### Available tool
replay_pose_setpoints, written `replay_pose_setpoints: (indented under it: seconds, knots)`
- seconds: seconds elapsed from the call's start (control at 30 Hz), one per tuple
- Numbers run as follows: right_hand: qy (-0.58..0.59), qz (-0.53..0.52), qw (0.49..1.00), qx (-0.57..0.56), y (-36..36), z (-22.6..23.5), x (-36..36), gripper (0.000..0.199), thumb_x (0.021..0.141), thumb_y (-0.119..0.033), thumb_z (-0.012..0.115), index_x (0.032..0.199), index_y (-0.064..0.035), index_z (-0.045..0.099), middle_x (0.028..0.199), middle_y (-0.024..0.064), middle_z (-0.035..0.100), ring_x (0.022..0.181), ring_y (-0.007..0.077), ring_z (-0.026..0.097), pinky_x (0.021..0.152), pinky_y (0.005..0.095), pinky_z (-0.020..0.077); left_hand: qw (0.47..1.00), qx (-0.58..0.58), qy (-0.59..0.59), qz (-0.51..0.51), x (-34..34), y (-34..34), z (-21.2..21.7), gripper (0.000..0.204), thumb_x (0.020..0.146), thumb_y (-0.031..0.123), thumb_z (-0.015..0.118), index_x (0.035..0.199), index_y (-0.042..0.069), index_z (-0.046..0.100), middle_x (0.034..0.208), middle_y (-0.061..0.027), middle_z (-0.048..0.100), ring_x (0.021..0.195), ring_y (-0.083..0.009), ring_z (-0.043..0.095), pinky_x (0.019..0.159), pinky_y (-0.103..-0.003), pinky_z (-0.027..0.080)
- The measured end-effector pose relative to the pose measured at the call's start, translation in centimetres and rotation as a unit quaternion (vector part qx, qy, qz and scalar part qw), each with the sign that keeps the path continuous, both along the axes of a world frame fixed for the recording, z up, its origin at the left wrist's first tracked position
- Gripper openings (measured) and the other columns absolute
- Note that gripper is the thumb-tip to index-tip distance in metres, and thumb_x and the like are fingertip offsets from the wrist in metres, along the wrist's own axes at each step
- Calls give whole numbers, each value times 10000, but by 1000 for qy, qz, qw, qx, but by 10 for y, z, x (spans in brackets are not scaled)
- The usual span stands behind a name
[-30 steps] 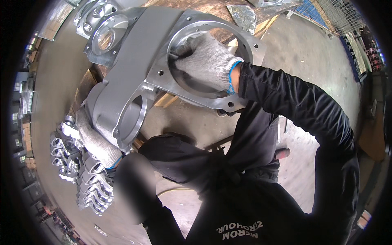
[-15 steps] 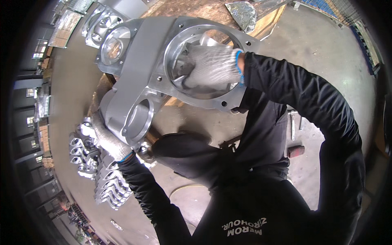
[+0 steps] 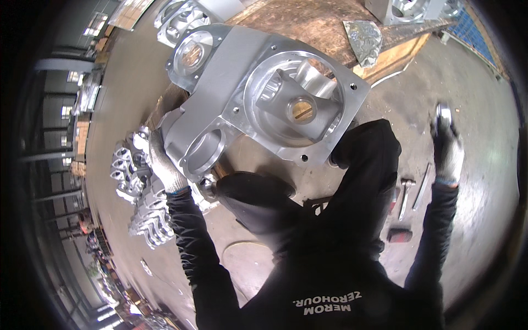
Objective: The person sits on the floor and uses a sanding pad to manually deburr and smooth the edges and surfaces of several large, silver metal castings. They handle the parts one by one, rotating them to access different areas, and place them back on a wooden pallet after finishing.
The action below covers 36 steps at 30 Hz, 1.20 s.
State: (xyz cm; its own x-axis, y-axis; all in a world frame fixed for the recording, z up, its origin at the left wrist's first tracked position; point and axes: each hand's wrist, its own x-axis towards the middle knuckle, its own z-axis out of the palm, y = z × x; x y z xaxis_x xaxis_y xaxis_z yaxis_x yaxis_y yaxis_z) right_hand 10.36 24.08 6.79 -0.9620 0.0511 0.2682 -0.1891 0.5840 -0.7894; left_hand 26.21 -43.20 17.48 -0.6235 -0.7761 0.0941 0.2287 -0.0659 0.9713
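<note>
A large grey metal housing (image 3: 220, 77) with several round bores stands tilted in front of me on the bench. My left hand (image 3: 163, 165), in a pale knit glove, is closed along the left edge of the housing, beside its lower bore. Off to the right, over the floor, my gloved right hand (image 3: 450, 157) is closed around a dark tool with a shiny metal end (image 3: 443, 113). Motion blur and the fingers hide its exact kind. Inside the housing's big bore a curved inner wall with a small round hole (image 3: 302, 111) shows.
A worn wooden bench (image 3: 308, 27) lies behind the housing, with a crumpled silvery sheet (image 3: 364, 43) and more castings (image 3: 410, 10) on it. Several small metal castings (image 3: 151, 220) are stacked on the floor at left. A hammer (image 3: 406, 198), a metal bar (image 3: 422, 187) and a red block (image 3: 400, 235) lie at right.
My right hand has left the housing's big bore and swung out to the right, away from the housing. The left hand stays on the housing's edge. The view has shifted.
</note>
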Motion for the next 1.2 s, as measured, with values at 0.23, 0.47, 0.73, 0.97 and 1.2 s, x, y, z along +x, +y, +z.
replay_pose_setpoints:
  seconds: [0.23, 0.47, 0.73, 0.97, 1.2]
  knots:
    - [-261, -134, 805, -515, 63, -154, 101, 211, 1022, -160, 649, 1182, -30, 692, 977, 30, 706, 847, 121, 688, 802, 269, 571, 959, -236, -99, 119, 3, 61, 37, 343, 1086, 212, 502, 1326, -13, 601, 1283, -141, 664, 1207, -230, 610, 1082, -357, 451]
    - [-324, -229, 767, -504, 54, -172, 166, 207, 1024, -216, 667, 1072, -17, 692, 854, -44, 602, 783, 58, 557, 753, 227, 498, 905, -398, -149, 6, 46, 134, 21, 866, 950, 358, 723, 1600, -2, 280, 1636, -213, 311, 1516, -334, 301, 1231, -461, 272]
    - [-326, -203, 792, -474, 46, -187, 155, 157, 999, -140, 659, 1081, -6, 673, 982, 37, 703, 865, 124, 673, 802, 252, 551, 840, -485, -184, 160, 21, 123, 4, 739, 808, -87, 463, 1540, 8, 421, 1415, -254, 591, 1326, -355, 580, 1126, -401, 421]
    - [-312, -215, 790, -482, 46, -200, 156, 304, 969, -221, 747, 1176, -16, 660, 1029, 50, 703, 910, 145, 688, 822, 268, 574, 767, -593, -230, 86, 15, 81, 29, 775, 806, -127, 473, 1559, 40, 393, 1413, -245, 589, 1254, -310, 623, 1084, -376, 462]
    - [-303, -270, 790, -460, 54, -195, 180, 157, 993, -129, 693, 1068, -11, 624, 855, 13, 628, 704, 113, 580, 635, 237, 476, 749, -566, -345, -19, -26, 43, 82, 794, 811, -64, 532, 1571, 95, 366, 1313, -300, 617, 1219, -428, 619, 1027, -460, 497]
